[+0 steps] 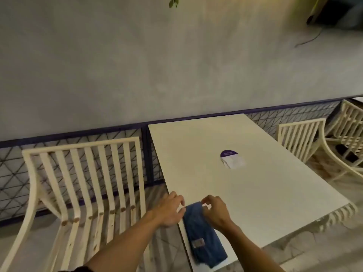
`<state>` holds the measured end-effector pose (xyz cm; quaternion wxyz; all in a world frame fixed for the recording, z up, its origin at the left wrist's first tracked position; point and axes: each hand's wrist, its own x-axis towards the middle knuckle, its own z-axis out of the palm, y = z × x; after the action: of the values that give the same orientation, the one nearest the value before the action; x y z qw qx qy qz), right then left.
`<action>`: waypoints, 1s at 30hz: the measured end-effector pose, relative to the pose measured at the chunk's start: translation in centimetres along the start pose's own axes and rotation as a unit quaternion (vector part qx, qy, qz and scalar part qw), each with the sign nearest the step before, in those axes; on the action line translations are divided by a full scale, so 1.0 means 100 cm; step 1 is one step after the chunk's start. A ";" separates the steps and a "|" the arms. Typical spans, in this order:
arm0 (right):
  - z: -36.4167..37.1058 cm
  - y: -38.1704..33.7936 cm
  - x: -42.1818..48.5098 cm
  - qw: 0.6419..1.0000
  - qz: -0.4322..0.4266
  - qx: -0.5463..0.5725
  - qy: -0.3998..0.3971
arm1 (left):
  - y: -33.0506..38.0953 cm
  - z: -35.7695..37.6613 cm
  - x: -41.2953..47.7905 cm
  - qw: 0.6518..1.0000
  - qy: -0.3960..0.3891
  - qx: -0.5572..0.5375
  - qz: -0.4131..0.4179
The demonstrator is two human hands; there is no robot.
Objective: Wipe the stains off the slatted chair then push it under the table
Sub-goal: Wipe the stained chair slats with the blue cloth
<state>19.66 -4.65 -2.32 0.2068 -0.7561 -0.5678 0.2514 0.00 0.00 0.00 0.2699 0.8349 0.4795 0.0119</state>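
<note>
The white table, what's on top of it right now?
A folded blue cloth lies at the near corner of the table; the right hand pinches its far end, the left hand beside it. A purple-and-white card sits mid-table. Anything under the cloth is covered.

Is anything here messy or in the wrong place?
The slatted chair stands pulled out beside the table, not tucked under it. A blue cloth lies at an angle on the table's near corner. Nothing looks spilled or broken.
</note>
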 end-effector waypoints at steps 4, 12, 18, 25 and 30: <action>0.007 0.019 -0.005 0.993 0.063 -0.008 -0.095 | 0.011 0.032 0.003 0.996 -0.075 0.058 0.001; 0.022 0.039 -0.015 0.984 0.117 0.041 -0.128 | 0.013 0.065 0.003 0.975 -0.148 0.165 -0.004; 0.026 0.042 -0.011 0.980 0.145 0.041 -0.129 | 0.013 0.067 0.000 0.967 -0.158 0.198 -0.002; 0.029 0.039 -0.006 0.971 0.170 0.049 -0.159 | 0.006 0.073 -0.008 0.973 -0.146 0.181 0.000; 0.022 0.036 -0.009 0.968 0.144 0.099 -0.181 | 0.001 0.078 -0.013 0.982 -0.142 0.121 -0.009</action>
<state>20.80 -6.39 -6.05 0.1359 -0.7475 -0.4529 0.4666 1.53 -4.47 -6.29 0.2326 0.8500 0.4420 -0.1675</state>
